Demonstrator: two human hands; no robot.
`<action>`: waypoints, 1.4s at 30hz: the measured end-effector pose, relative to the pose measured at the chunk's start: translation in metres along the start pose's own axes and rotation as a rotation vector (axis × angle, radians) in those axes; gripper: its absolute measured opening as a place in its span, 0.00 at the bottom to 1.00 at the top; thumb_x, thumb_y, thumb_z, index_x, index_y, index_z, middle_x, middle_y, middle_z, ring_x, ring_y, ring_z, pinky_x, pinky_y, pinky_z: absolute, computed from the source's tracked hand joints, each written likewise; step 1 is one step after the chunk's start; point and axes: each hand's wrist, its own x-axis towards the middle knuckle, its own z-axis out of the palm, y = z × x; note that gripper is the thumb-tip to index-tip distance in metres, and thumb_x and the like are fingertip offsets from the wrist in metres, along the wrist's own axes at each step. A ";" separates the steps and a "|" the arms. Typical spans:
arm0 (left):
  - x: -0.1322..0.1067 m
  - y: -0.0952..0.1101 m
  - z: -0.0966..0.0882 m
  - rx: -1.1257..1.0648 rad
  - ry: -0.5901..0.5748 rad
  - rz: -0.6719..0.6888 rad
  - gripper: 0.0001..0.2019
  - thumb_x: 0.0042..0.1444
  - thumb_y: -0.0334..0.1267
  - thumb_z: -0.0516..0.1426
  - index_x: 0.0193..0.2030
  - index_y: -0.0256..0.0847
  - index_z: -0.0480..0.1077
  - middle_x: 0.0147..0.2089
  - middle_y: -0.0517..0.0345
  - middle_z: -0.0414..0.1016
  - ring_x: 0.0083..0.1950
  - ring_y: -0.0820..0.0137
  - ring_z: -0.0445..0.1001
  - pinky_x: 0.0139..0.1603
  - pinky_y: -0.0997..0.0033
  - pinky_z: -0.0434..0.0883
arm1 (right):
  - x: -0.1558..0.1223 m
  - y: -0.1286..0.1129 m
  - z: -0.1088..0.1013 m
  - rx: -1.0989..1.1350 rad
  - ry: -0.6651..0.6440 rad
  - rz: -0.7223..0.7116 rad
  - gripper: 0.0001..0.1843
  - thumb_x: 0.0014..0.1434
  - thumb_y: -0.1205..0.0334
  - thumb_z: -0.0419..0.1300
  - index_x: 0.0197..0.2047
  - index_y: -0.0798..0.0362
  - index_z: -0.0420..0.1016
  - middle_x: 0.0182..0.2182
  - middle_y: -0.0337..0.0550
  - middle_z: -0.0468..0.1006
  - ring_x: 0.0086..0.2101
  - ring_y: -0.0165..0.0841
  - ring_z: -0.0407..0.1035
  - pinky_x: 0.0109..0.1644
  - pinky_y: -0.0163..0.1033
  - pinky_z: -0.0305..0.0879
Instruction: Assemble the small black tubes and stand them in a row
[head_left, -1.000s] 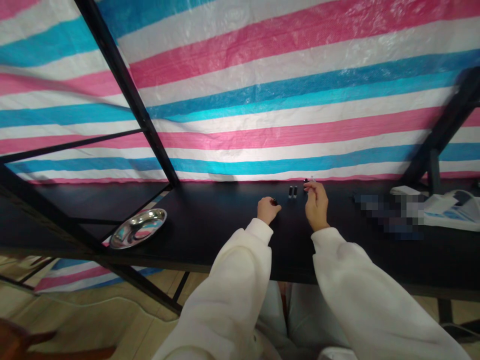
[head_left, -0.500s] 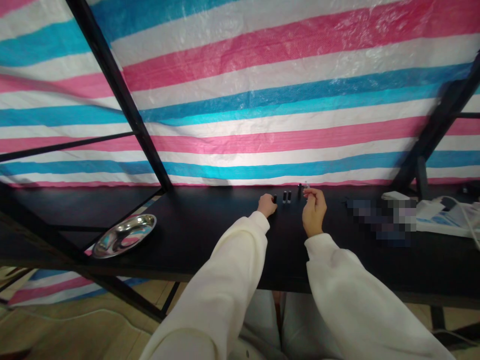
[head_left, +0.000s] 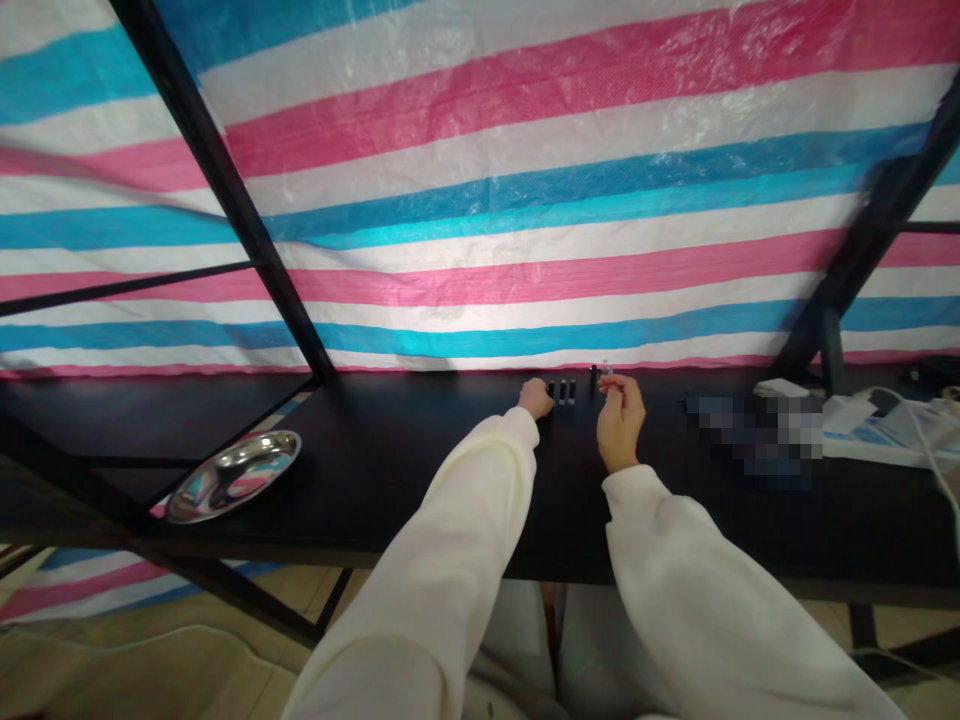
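On the black table (head_left: 420, 470), near the striped tarp, stand three small dark cylinders (head_left: 562, 390) in a row. My left hand (head_left: 535, 398) is closed and its fingers touch the leftmost cylinder of that row. My right hand (head_left: 619, 420) is raised a little to the right, fingers pinched on a small thin pale object (head_left: 604, 372) that I cannot name. Another dark cylinder (head_left: 592, 380) stands just beside the right hand's fingertips. Both arms wear white sleeves.
A shiny metal dish (head_left: 232, 474) lies at the table's left front. Papers, a white box and a cable (head_left: 877, 430) lie at the right. Black frame bars (head_left: 225, 200) rise at left and right. The striped tarp (head_left: 525, 180) hangs behind.
My left hand has reached forward with a dark cylinder and set it beside the two standing ones. My right hand stayed raised with its pinch.
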 end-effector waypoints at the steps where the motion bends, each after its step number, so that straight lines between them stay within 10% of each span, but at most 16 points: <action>1: 0.000 0.000 0.000 -0.001 -0.001 0.000 0.05 0.36 0.27 0.62 0.17 0.34 0.69 0.13 0.58 0.65 0.19 0.73 0.69 0.24 0.78 0.68 | 0.000 -0.001 0.000 0.009 0.001 0.004 0.09 0.54 0.63 0.44 0.31 0.53 0.64 0.29 0.43 0.69 0.32 0.32 0.64 0.39 0.39 0.62; 13: -0.009 0.001 -0.015 0.162 -0.101 0.004 0.09 0.37 0.31 0.64 0.28 0.33 0.72 0.22 0.54 0.72 0.22 0.70 0.72 0.26 0.74 0.69 | 0.001 0.002 0.000 0.045 0.027 0.028 0.09 0.54 0.63 0.45 0.31 0.54 0.65 0.29 0.43 0.68 0.32 0.31 0.64 0.39 0.39 0.62; 23: -0.076 0.012 -0.044 0.561 -0.226 0.107 0.08 0.44 0.36 0.59 0.33 0.38 0.72 0.38 0.47 0.75 0.40 0.60 0.74 0.39 0.66 0.69 | 0.002 0.001 0.002 0.083 0.101 0.071 0.10 0.53 0.62 0.46 0.30 0.54 0.66 0.28 0.40 0.68 0.30 0.29 0.63 0.37 0.37 0.60; 28: -0.092 0.005 -0.037 0.485 0.060 0.135 0.13 0.55 0.42 0.49 0.33 0.39 0.73 0.37 0.48 0.75 0.40 0.63 0.73 0.39 0.68 0.67 | 0.013 0.006 -0.002 0.127 0.256 0.245 0.08 0.51 0.63 0.45 0.31 0.54 0.64 0.28 0.38 0.68 0.27 0.27 0.63 0.32 0.34 0.60; 34: -0.097 -0.003 -0.036 0.385 0.218 0.123 0.16 0.56 0.43 0.47 0.25 0.39 0.71 0.29 0.52 0.73 0.35 0.68 0.72 0.35 0.73 0.63 | 0.039 0.048 -0.014 0.095 0.190 0.814 0.10 0.50 0.63 0.42 0.37 0.51 0.60 0.30 0.38 0.68 0.25 0.26 0.65 0.22 0.31 0.60; 42: -0.103 0.000 -0.029 0.292 0.214 0.134 0.15 0.55 0.42 0.48 0.23 0.39 0.70 0.27 0.54 0.72 0.31 0.70 0.70 0.33 0.73 0.61 | 0.051 0.092 -0.019 -0.280 -0.050 0.717 0.11 0.39 0.68 0.58 0.31 0.54 0.66 0.29 0.43 0.72 0.36 0.36 0.68 0.39 0.39 0.66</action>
